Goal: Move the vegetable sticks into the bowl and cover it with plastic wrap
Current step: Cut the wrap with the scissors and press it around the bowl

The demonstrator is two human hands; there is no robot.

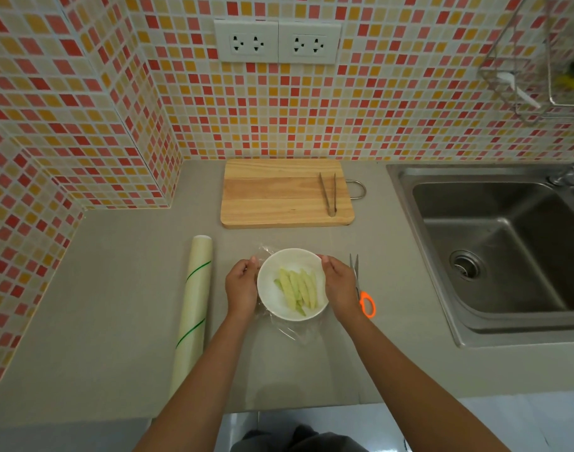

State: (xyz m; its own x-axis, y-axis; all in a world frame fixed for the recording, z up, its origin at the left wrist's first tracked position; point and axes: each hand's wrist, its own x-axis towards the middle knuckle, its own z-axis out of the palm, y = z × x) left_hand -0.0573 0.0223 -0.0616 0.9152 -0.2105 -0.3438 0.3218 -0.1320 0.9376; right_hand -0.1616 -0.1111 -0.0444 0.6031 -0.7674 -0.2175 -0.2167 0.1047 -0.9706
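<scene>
The left hand (242, 286) and right hand (339, 286) are cupping opposite sides of the round white bowl (292, 283), fingers curled against its wall, apparently pressing the clear plastic wrap (290, 332) down so it clings. The pale green vegetable sticks (298, 290) are already lying inside, between the hands. Loose film is trailing off the near rim, likely needing tucking. Just outside the right hand are orange-handled scissors (363, 296); beyond the left hand the long wrap roll (194, 305) is lying, with bare grey counter (116, 305) past it.

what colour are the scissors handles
Orange, on the scissors beside the right hand; head view.
</scene>
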